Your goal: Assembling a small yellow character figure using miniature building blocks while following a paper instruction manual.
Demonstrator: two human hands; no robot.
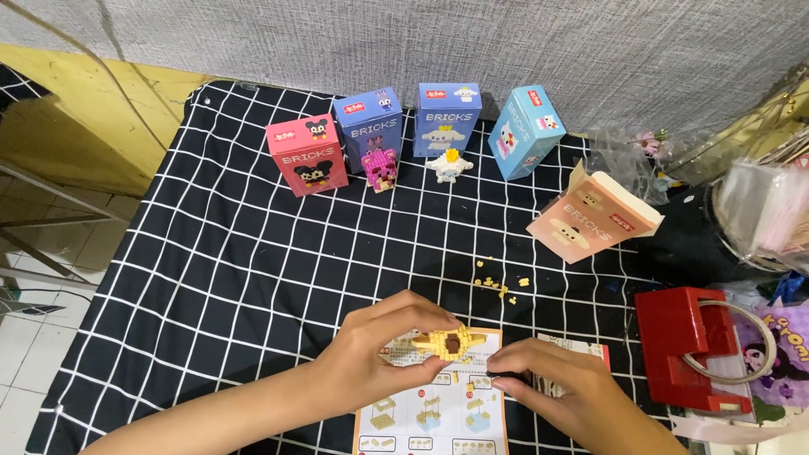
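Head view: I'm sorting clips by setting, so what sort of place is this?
Probably a home hobby table: a black checked cloth, small brick-kit boxes against a wall, and a half-built yellow brick model over an instruction sheet.

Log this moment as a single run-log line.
left hand: holds yellow brick model | right hand: pinches small dark piece | under: instruction sheet | loose yellow bricks

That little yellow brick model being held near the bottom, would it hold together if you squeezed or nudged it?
Probably fragile: the yellow brick model is built of tiny pieces, like the loose yellow bits on the cloth. It seems light, since the left hand holds it with fingertips alone. Its flat, blocky shape makes rolling unlikely.
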